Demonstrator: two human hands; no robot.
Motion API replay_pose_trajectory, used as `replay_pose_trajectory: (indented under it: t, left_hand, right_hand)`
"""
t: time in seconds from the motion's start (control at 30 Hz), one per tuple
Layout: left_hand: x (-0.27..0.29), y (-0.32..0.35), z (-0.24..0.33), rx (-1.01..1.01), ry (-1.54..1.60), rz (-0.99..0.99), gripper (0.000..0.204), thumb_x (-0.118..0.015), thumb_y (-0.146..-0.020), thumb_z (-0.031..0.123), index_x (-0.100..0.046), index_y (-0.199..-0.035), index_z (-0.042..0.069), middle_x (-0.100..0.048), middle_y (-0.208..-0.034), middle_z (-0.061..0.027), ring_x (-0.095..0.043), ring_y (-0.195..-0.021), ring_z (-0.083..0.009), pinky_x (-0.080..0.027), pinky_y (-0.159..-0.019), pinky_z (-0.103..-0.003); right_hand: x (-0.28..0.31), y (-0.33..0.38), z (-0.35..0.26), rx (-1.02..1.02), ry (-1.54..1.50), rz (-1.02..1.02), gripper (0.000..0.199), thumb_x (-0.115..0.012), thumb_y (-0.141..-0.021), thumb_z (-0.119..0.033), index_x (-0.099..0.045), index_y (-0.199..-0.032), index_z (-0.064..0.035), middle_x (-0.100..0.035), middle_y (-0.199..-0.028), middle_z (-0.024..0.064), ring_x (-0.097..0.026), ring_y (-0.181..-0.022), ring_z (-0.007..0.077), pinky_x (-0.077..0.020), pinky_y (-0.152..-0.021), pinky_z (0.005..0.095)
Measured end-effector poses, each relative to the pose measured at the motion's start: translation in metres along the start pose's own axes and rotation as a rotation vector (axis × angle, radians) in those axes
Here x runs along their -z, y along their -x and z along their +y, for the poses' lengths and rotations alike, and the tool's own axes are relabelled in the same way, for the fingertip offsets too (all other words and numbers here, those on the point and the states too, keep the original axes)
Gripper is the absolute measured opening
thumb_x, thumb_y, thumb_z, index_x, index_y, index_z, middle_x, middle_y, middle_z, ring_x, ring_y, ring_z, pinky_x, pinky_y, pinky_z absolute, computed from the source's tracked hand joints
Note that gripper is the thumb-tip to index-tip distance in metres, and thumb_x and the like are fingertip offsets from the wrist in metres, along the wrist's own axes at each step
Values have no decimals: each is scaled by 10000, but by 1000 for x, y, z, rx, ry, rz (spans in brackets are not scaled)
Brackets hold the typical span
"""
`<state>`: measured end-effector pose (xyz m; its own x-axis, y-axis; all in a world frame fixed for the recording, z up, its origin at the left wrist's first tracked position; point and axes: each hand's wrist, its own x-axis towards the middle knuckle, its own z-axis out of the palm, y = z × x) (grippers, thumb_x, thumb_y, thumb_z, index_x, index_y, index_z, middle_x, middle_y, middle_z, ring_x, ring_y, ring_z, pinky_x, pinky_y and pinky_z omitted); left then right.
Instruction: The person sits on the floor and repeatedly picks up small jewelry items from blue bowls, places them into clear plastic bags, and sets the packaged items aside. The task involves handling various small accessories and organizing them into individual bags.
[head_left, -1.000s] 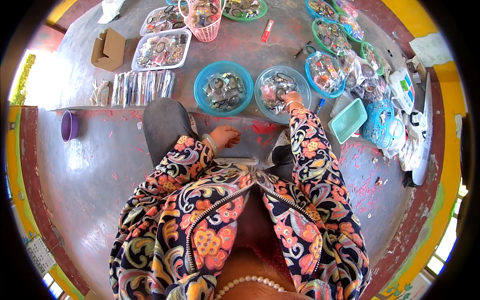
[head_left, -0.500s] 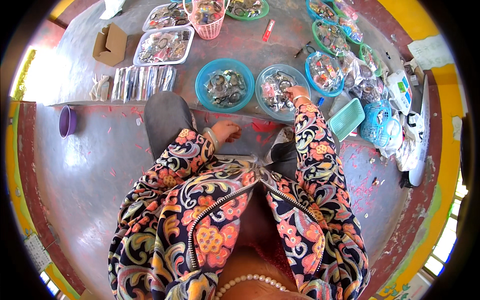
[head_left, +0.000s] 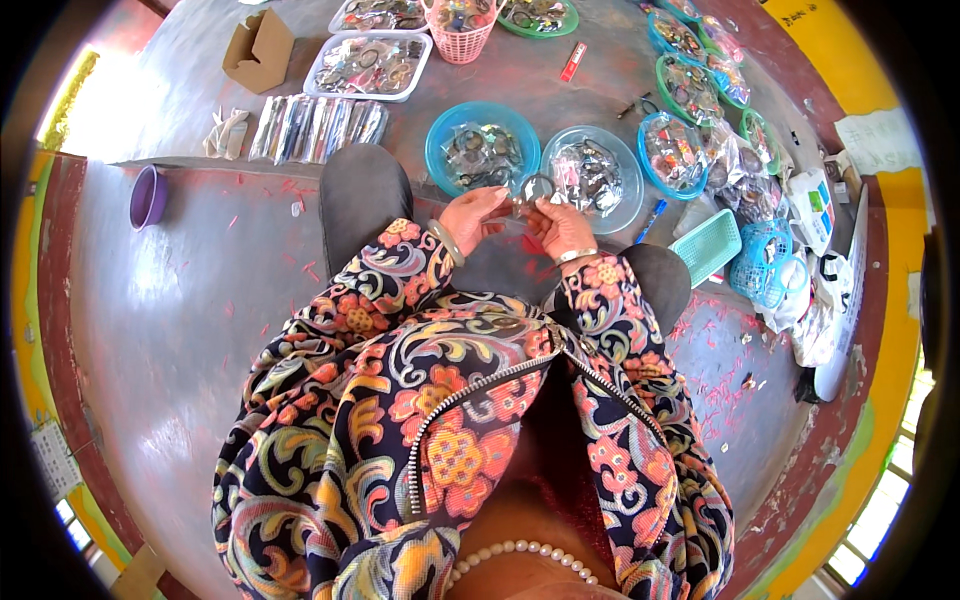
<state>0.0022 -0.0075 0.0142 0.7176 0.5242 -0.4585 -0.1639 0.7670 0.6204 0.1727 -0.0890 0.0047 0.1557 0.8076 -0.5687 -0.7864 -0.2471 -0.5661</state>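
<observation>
My right hand [head_left: 562, 230] is closed on a small clear packet with a black hair tie [head_left: 538, 188] in it, just in front of the two bowls. My left hand [head_left: 474, 220] reaches in from the other side, fingers stretched toward the packet's edge; whether they touch it I cannot tell. Behind the hands stands a blue plastic bowl [head_left: 430, 160] with several packeted items. To its right, a clear pale-blue bowl [head_left: 634, 195] holds more packets with dark hair ties and something pink.
A blue pen [head_left: 650, 221] and a green basket [head_left: 706, 246] lie to the right, beside a blue basket [head_left: 762, 262] and plastic bags. Farther left are a white tray [head_left: 420, 85], a row of flat packets [head_left: 318, 130], a cardboard box [head_left: 258, 52] and a purple bucket [head_left: 147, 198].
My right hand has come out of the clear bowl toward me with a packet. My left hand has risen to meet it. The whole view has shifted slightly.
</observation>
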Motion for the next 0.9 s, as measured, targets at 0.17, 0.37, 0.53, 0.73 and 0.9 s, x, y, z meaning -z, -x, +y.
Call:
replay_pose_trajectory:
  t: [0.17, 0.37, 0.53, 0.73, 0.9]
  left_hand:
    - [6, -4, -7, -18, 71, -27, 213, -555, -811, 196, -557, -983, 69, -568, -832, 4, -527, -732, -89, -416, -570, -221]
    - [19, -12, -10, -44, 56, -29, 165, -536, -820, 167, -565, -927, 44, -559, -763, -13, -535, -651, -99, -424, -522, -197]
    - [14, -8, -10, 8, -40, -29, 187, -554, -812, 204, -571, -910, 46, -568, -751, -11, -530, -620, -93, -424, -514, -205]
    - [12, -8, -13, 45, -180, 19, 232, -548, -811, 270, -573, -914, 63, -582, -797, -10, -549, -712, -115, -427, -531, -239]
    - [21, -13, -17, 16, -226, 20, 257, -550, -807, 284, -560, -945, 67, -581, -801, -2, -574, -786, -130, -407, -521, -250]
  right_hand:
    - [-14, 11, 22, 101, 45, -1, 153, -629, -731, -95, -503, -818, -94, -601, -812, 51, -602, -750, 198, -449, -593, 272]
    - [2, -2, 7, 155, 192, -24, 162, -618, -759, -189, -547, -861, -85, -599, -790, 20, -564, -702, 118, -425, -615, 243]
    - [3, -3, 6, 257, 246, 65, 229, -616, -767, -224, -602, -890, -31, -601, -752, 20, -572, -694, 110, -407, -539, 222]
    - [2, 0, 8, 303, 287, 94, 225, -610, -772, -212, -605, -869, -9, -608, -759, 33, -573, -654, 106, -407, -533, 211]
    - [-2, -1, 13, 341, 318, 117, 226, -585, -790, -216, -600, -857, -1, -611, -749, 52, -574, -596, 117, -418, -504, 213]
